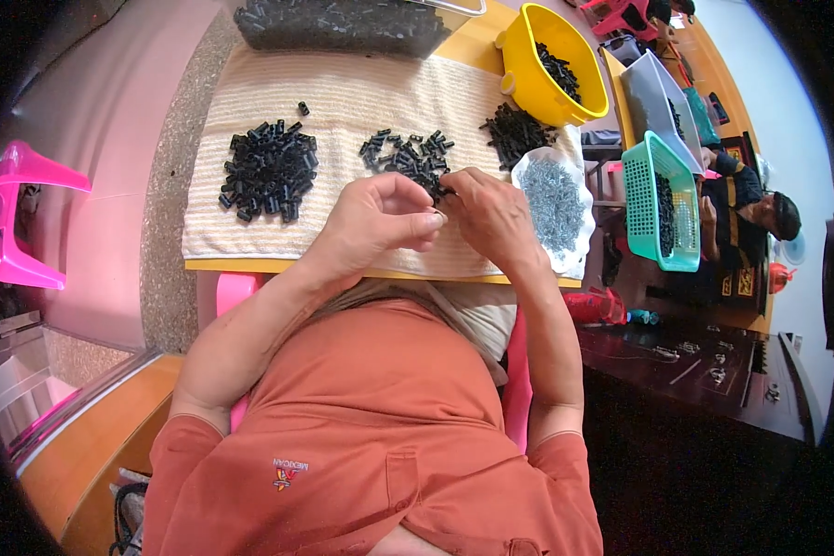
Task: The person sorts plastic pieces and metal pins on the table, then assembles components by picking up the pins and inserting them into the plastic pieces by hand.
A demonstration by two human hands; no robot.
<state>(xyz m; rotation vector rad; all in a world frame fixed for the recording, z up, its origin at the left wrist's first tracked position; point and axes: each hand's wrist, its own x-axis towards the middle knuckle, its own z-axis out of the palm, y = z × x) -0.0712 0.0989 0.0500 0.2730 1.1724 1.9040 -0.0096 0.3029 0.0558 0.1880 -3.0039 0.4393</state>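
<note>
My left hand [380, 222] is closed in a pinch above the towel, thumb against fingertips; what lies between them is too small to make out. Close beside it, my right hand [493, 213] has its fingers bent together, with a small black tube-shaped piece [449, 191] at the fingertips. Just beyond both hands spreads a loose heap of small black pieces [408, 153]. Left of it lies a larger heap of thicker black cylinders [269, 171]. A white scalloped dish [579, 232] full of thin silvery metal bits [551, 199] stands next to my right hand.
A striped towel [343, 93] covers the table. At the back stand a clear bin [343, 26] of black pieces and a yellow tub [519, 65], with another black heap [517, 134] before it. A green basket [644, 204] and a seated person [746, 204] are at right; a pink stool [14, 218], left.
</note>
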